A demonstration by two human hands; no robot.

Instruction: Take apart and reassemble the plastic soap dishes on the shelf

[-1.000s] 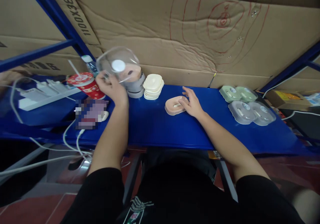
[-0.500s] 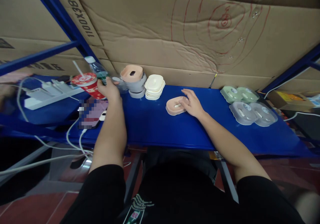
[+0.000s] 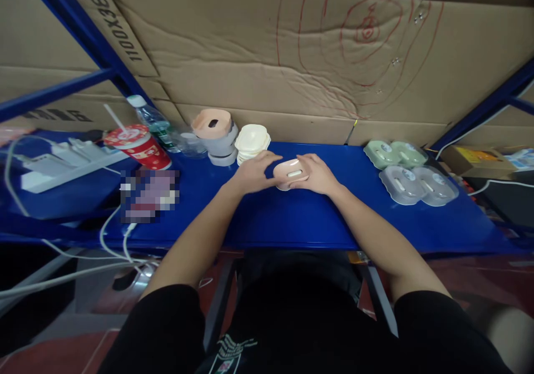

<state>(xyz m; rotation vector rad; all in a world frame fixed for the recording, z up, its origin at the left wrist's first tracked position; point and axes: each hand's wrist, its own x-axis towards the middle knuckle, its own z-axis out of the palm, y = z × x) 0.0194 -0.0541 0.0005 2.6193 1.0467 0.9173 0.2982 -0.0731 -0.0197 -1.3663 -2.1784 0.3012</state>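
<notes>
A small pink container [image 3: 287, 169] with a pale slot in its top is at the middle of the blue table. My right hand [image 3: 317, 175] grips its right side, thumb along the front. On its left side is my left hand [image 3: 255, 173], fingers curved and apart, thumb tip at the container's edge; whether it presses on it is unclear. Behind my left hand stands a stack of cream lids [image 3: 252, 138]. Left of that, a pink holder [image 3: 212, 123] rests on several grey ones [image 3: 222, 147].
A red cup with a straw [image 3: 142, 147], a plastic bottle [image 3: 155, 122], a power strip [image 3: 67, 165] and cables occupy the left. Green containers [image 3: 394, 154] and grey containers [image 3: 417, 185] sit on the right. Cardboard [image 3: 233, 45] rises behind the blue table [image 3: 267, 224].
My left hand has moved right, from beside the red cup to the pink container. My right hand has closed around the container's right side. The view has shifted slightly.
</notes>
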